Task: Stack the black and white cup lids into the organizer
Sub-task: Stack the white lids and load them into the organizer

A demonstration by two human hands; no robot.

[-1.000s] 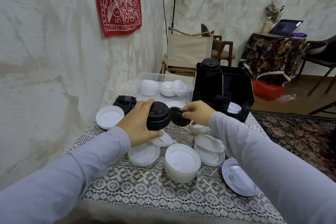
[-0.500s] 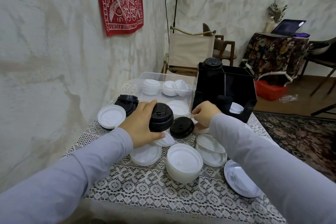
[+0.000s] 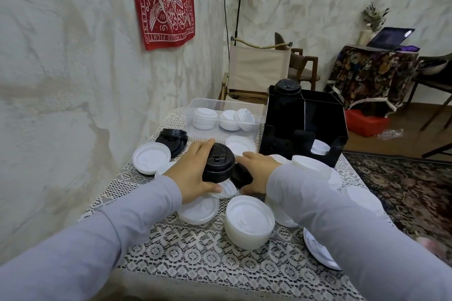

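Legible only on the red rectangular cloth banner with white line drawings, hung high on the left wall, towards the far end. Up the left border, in white capitals turned sideways: "KEEP FIGHT", cut off at the top edge of the view. Along the bottom border, in the same white capitals but upside down: "THE GOOD FIGHT", small and a little blurred, with more letters towards the right corner too faint to make out. On top of the stack of black round plastic cup lids, near centre: raised marks, too small to read.
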